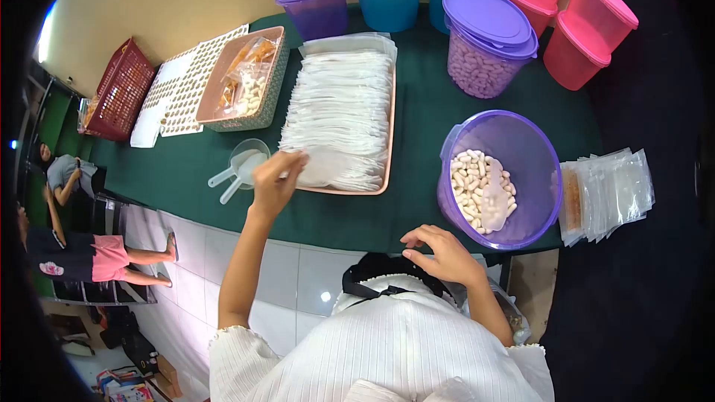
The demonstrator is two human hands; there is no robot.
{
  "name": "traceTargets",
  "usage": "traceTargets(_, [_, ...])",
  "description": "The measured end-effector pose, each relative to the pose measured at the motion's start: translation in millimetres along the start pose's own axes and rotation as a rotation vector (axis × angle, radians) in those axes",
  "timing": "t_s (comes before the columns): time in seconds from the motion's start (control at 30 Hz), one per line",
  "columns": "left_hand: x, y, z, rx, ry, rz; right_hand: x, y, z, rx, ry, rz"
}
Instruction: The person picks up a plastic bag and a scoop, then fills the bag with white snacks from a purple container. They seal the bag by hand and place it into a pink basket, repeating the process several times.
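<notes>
My left hand (275,179) is at the near left corner of a shallow tray (392,115), its fingers closed on the edge of a flat white pouch (322,167). A dense row of similar white pouches (339,104) fills the tray. My right hand (443,255) hovers by the table's front edge with fingers loosely bent and thumb apart, holding nothing. Beyond it stands an open purple tub (547,171) with white capsules (468,179) inside. A translucent scoop (493,205) lies on the capsules.
Clear scoops (242,171) lie left of my left hand. Clear packets (607,193) are stacked right of the tub. Behind stand a lidded purple tub (488,52), pink tubs (585,45), blue tubs (387,0), a basket (272,78) and a red basket (123,97). People are at far left.
</notes>
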State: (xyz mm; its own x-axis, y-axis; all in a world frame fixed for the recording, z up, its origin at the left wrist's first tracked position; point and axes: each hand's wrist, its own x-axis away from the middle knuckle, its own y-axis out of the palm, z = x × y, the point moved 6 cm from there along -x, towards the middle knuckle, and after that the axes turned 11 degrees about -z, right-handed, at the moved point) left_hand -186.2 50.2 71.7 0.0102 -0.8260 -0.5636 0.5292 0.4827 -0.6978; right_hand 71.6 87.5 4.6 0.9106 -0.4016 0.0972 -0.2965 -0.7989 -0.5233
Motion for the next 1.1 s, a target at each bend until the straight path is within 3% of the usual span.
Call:
traceTargets(0.03, [-8, -14, 2, 0.136, -0.212, 0.09, -3, -2, -11, -0.115, -0.032, -0.03])
traceTargets(0.1, [-29, -33, 21, 0.129, -0.197, -0.047, -6, -6, -35, -0.239, -0.06, -0.051])
traceTargets(0.13, [-35, -39, 28, 0.135, -0.192, -0.054, -6, -19, -49, -0.342, -0.106, 0.109])
traceTargets(0.17, [-42, -32, 42, 0.179, -0.081, -0.21, -4, -33, -60, -0.436, -0.151, 0.27])
traceTargets(0.2, [-47, -21, 55, 0.223, 0.036, -0.359, -3, -47, -72, -0.284, -0.199, 0.43])
traceTargets(0.23, [-53, -14, 61, 0.235, 0.05, -0.356, -2, -58, -85, -0.128, -0.188, 0.485])
traceTargets(0.3, [-58, 6, 79, 0.359, 0.144, -0.48, -7, -66, -94, -0.138, -0.166, 0.495])
traceTargets(0.37, [-63, 18, 87, 0.399, 0.181, -0.551, -10, -60, -86, -0.117, -0.111, 0.336])
traceTargets(0.43, [-68, 28, 92, 0.438, 0.233, -0.611, -8, -56, -79, -0.168, -0.058, 0.37])
traceTargets(0.5, [-73, 33, 93, 0.391, 0.258, -0.578, -4, -55, -71, -0.214, 0.003, 0.427])
traceTargets(0.53, [-78, 25, 102, 0.281, 0.294, -0.33, -1, -54, -64, -0.282, -0.012, 0.536])
traceTargets(0.57, [-79, 25, 108, 0.291, 0.311, -0.337, 2, -53, -62, -0.279, -0.006, 0.556])
traceTargets(0.63, [-67, -5, 125, -0.058, 0.389, 0.221, 14, -62, -56, -0.387, -0.009, 0.775])
traceTargets(0.67, [-61, -1, 123, 0.14, 0.354, 0.212, 19, -64, -54, -0.441, -0.029, 0.834])
traceTargets(0.7, [-60, 9, 129, 0.388, 0.285, -0.004, 21, -64, -54, -0.436, -0.025, 0.846])
traceTargets(0.77, [-51, 42, 136, 0.532, 0.157, -0.203, 25, -64, -54, -0.552, -0.103, 0.905])
traceTargets(0.83, [-43, 67, 138, 0.628, 0.082, -0.314, 25, -65, -55, -0.572, -0.171, 0.908])
traceTargets(0.9, [-37, 75, 134, 0.699, 0.059, -0.23, 19, -66, -54, -0.642, -0.184, 0.781])
traceTargets(0.97, [-31, 87, 125, 0.983, -0.108, -0.284, 16, -71, -52, -0.732, -0.238, 0.714])
traceTargets(1.1, [-39, 84, 144, 0.853, -0.146, -0.369, 20, -86, -38, -0.749, -0.28, 0.5])
